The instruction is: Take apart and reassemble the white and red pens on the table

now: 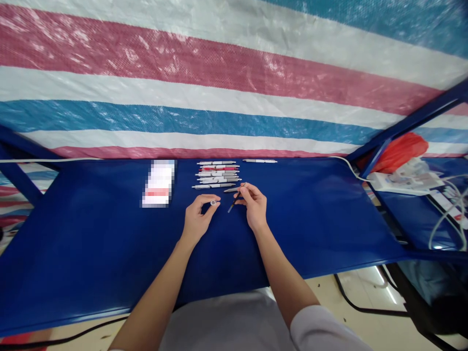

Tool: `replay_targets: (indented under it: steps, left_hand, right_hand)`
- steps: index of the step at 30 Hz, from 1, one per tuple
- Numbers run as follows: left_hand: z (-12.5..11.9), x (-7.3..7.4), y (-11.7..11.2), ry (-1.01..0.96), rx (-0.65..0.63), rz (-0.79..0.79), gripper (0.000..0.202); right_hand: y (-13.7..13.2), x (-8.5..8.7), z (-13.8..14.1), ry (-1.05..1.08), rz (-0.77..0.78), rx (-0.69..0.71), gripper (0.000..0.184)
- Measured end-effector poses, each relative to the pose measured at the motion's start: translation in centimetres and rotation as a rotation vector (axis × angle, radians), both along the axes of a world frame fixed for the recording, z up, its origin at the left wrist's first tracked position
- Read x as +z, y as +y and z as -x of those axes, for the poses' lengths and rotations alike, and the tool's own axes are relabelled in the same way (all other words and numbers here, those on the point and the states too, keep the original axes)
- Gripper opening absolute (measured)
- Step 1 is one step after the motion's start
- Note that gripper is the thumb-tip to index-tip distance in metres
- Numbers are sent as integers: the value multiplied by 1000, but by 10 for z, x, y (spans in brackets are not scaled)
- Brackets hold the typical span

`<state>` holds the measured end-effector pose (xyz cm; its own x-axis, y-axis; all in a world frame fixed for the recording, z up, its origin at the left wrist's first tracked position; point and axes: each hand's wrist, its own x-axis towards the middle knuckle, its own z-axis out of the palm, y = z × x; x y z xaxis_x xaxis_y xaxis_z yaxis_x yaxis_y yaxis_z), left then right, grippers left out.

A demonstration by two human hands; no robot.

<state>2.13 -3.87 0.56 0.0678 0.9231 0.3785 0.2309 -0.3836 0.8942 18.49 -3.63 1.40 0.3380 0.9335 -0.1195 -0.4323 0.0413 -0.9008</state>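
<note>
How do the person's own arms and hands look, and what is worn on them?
The left hand and right hand are bare, without gloves; no watch or bracelet shows. Both forearms are uncovered. The right arm has a plain, pale greyish sleeve ending near the elbow; on the left arm, hardly any sleeve is in view.
</note>
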Motion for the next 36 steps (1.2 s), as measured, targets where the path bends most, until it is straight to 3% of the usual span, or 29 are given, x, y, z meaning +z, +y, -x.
replay_targets:
  steps: [6, 12, 24, 36]
  left_hand:
    - [0, 1, -1, -6, -8, -3, 6]
    - [-3, 4, -3, -170, 6, 126, 12]
    - [3, 3, 4, -280, 8, 316, 33]
    - [5, 5, 7, -230, 47, 361, 44]
  right_hand:
    - [-1, -1, 1, -20, -8, 46, 24]
    - [-3, -2, 0, -15, -12, 66, 24]
    - [-3, 1, -1, 223, -4, 170, 26]
    - [-3, 1, -3, 188, -35, 96, 25]
